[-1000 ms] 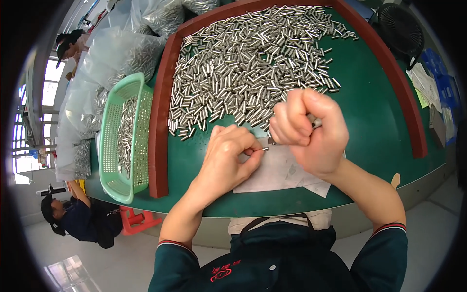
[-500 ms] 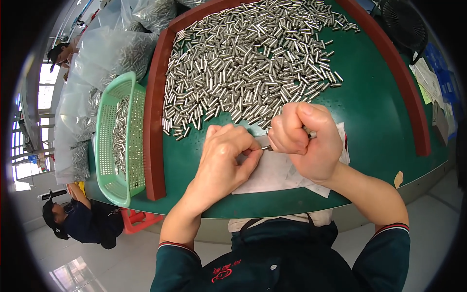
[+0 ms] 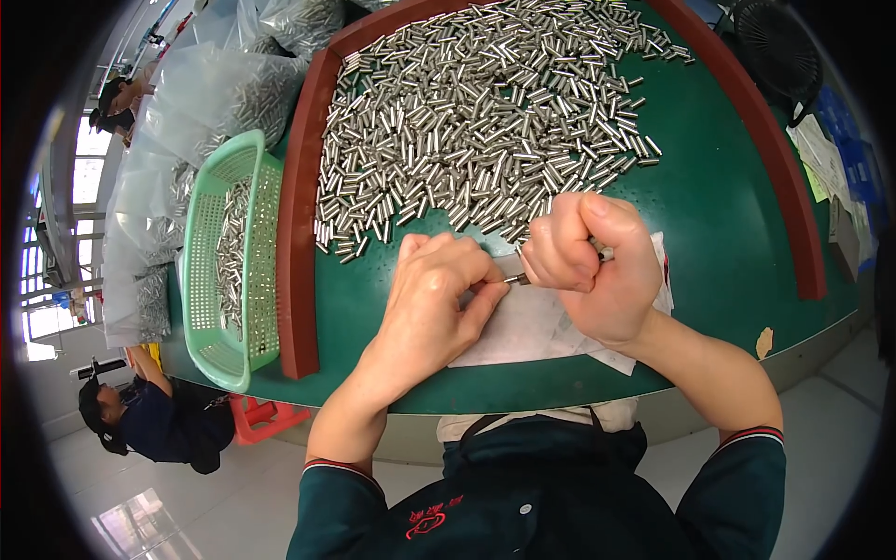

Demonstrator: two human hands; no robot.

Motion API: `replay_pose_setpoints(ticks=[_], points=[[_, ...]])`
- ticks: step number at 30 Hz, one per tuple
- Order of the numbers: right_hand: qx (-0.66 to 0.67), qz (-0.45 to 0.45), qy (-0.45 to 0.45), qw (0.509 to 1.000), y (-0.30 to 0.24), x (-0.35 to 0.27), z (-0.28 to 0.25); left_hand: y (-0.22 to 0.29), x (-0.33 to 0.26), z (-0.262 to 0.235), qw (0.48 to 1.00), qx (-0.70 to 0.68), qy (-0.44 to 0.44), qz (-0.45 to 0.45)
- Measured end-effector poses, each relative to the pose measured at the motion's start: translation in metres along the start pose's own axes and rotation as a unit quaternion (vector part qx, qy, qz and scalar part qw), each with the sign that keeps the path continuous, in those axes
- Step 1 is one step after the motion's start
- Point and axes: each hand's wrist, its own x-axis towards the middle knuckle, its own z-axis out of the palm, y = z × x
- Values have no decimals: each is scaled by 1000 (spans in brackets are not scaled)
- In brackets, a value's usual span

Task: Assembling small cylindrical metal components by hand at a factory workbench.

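Observation:
My left hand (image 3: pixel 439 303) is closed in a pinch at the near side of the pin pile, its thumb and forefinger pressed together. What sits between those fingertips is mostly hidden. My right hand (image 3: pixel 597 266) makes a fist around a slim dark tool (image 3: pixel 523 278), whose thin metal end meets the left fingertips. A bit of the tool also shows between the right thumb and fingers. Beneath both hands lies a white sheet (image 3: pixel 504 341). Beyond them, many short shiny metal pins (image 3: pixel 485 121) are spread over the green tabletop (image 3: pixel 719 205).
Dark red rails (image 3: pixel 301 215) border the work area. Left of them stands a green plastic basket (image 3: pixel 247 359) with pins inside, beside clear bags (image 3: pixel 196 98) of pins. A black fan (image 3: pixel 773 47) and papers (image 3: pixel 821 159) are at the right. Another person (image 3: pixel 154 420) is at the lower left.
Both hands keep the same grip and nearly the same place, with the tool's end still at the left fingertips. The view has shifted very slightly.

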Motion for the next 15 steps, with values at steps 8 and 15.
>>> replay_pose_setpoints(ticks=[8, 15], points=[[-33, -23, -29, 999, 5, 0, -2, -2, 0, 2, 1000, -14, 3, 0], [-106, -37, 1, 994, 7, -3, 8, -1, -1, 5, 1000, -2, 20, 3]])
